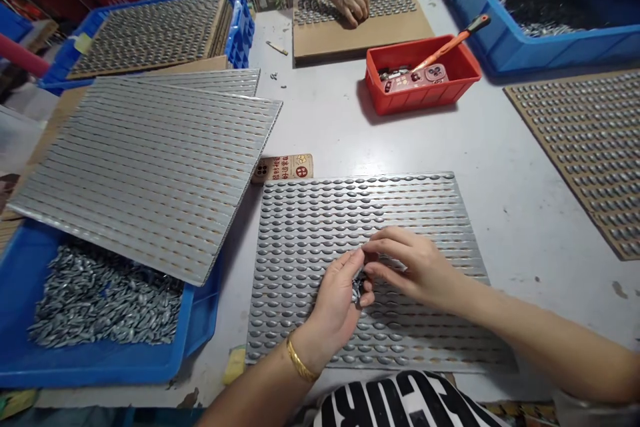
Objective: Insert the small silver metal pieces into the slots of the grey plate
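Note:
A silver slotted board (430,207) lies in front of me, its left and middle part covered in rows of small oval metal pieces (300,227). Bare slots show along its right side. Above the middle of the board my left hand (343,290), with a gold bracelet at the wrist, is curled around several loose metal pieces (357,287). My right hand (405,260) meets it from the right, thumb and fingertips pinched close to the left thumb. Whatever sits between those right fingertips is too small to make out.
At left, another silver board (150,160) overhangs a blue bin (100,363) of loose metal pieces. A red box (420,97) holds an orange-handled tool (445,47). Across the table a co-worker's hands (353,1) work over cardboard. A filled board (590,147) lies at right.

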Demonstrator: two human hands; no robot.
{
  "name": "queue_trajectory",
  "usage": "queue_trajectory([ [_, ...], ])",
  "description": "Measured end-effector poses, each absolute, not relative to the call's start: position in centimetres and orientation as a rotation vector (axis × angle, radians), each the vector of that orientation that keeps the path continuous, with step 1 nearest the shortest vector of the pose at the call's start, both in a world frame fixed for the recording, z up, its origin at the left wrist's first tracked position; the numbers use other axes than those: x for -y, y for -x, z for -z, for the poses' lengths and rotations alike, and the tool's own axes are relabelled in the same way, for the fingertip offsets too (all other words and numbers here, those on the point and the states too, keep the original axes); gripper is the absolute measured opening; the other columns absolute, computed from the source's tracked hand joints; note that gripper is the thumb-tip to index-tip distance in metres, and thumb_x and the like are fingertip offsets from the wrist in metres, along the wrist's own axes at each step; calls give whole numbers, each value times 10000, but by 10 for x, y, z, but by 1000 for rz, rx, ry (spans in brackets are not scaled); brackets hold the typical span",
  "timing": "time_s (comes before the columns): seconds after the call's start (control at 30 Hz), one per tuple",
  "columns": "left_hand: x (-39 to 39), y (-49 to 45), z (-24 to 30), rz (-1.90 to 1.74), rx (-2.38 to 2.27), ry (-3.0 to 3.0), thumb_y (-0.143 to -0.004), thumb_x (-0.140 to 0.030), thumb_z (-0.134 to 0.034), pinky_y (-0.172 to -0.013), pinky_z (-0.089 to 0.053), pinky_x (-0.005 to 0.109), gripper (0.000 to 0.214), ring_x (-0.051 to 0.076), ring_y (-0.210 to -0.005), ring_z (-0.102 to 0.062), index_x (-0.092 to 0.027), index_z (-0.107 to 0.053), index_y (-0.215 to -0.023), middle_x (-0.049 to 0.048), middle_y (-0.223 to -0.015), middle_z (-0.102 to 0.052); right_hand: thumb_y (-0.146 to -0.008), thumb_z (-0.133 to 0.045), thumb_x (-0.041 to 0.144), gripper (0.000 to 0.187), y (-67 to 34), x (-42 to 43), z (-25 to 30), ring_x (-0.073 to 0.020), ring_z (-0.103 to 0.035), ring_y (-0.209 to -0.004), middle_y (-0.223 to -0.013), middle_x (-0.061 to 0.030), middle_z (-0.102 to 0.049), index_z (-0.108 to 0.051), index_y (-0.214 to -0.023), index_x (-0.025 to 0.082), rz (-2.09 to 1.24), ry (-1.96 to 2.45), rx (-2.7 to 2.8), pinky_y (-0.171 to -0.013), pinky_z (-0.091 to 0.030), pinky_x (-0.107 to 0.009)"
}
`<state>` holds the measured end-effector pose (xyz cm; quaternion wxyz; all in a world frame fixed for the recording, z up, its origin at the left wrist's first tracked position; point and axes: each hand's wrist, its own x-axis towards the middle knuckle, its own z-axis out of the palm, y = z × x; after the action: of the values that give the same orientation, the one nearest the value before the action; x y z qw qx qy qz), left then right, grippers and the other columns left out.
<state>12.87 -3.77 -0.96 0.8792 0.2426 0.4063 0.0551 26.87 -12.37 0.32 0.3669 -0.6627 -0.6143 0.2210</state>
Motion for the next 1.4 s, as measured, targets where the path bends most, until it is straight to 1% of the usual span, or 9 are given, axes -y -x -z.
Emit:
queue_trajectory([
  [0.2,43,-130,5,-72,-860,-600,-856,-380,-590,-418,-229,180,231,74,-550,-462,-150,-592,-832,7,-739,-523,-918,-538,198,134,-278,125,-3,-143,-579,-709,-818,-42,-629,-671,-927,185,-716,1795,1503,-611,-449,-263],
  [0.43,41,-135,3,-47,-826,-693,-859,-342,-555,-420,-215,181,205,73,-558,-441,-143,-590,-821,11,-743,-512,-900,-570,266,158,-289,120,-15,-125,-592,-649,-733,-11,-653,-707,-874,191,-948,1867,1369,-551,-421,-233],
  [0.63,42,-140,4,-30,-852,-677,-832,-349,-576,-412,-218,182,208,81,-557,-446,-146,-615,-855,20,-750,-531,-884,-546,197,155,-296,116,-12,-120,-610,-643,-752,-6,-683,-701,-879,196,-1009,1804,1402,-568,-446,-226],
  [0.7,39,-140,3,-39,-866,-639,-828,-340,-570,-418,-235,187,226,84,-559,-455,-145,-640,-920,24,-760,-542,-884,-543,202,154,-305,114,-4,-133,-621,-674,-781,-15,-689,-697,-886,202,-901,1817,1422,-575,-454,-235],
  [0.8,35,-140,1,-65,-894,-577,-813,-311,-562,-429,-269,195,278,94,-572,-482,-142,-658,-1012,29,-759,-554,-895,-529,216,158,-326,108,18,-164,-632,-735,-845,-47,-698,-685,-913,199,-573,1888,1475,-636,-483,-278],
  [0.97,33,-139,2,-55,-881,-545,-781,-252,-568,-433,-301,209,253,121,-583,-526,-135,-643,-992,43,-741,-590,-937,-462,194,218,-352,96,55,-200,-623,-843,-944,-86,-695,-679,-956,196,-127,1975,1642,-726,-495,-324],
  [1.1,33,-140,3,-53,-893,-541,-800,-273,-583,-447,-340,211,185,124,-595,-545,-147,-634,-927,46,-751,-602,-940,-443,161,245,-357,91,64,-216,-605,-889,-963,-99,-678,-679,-1002,181,-59,1969,1804,-732,-484,-320],
  [1.23,32,-140,5,-70,-897,-509,-826,-299,-579,-481,-404,221,174,126,-602,-562,-142,-639,-872,53,-767,-608,-939,-459,176,229,-360,89,65,-201,-595,-862,-931,-91,-656,-686,-971,181,-82,1952,1782,-726,-473,-304],
  [1.4,30,-141,5,-67,-918,-405,-830,-288,-582,-592,-517,258,200,152,-660,-626,-119,-664,-899,81,-798,-637,-929,-458,168,224,-360,88,62,-199,-561,-830,-879,-81,-631,-680,-937,189,-67,1975,1827,-704,-452,-303],
])
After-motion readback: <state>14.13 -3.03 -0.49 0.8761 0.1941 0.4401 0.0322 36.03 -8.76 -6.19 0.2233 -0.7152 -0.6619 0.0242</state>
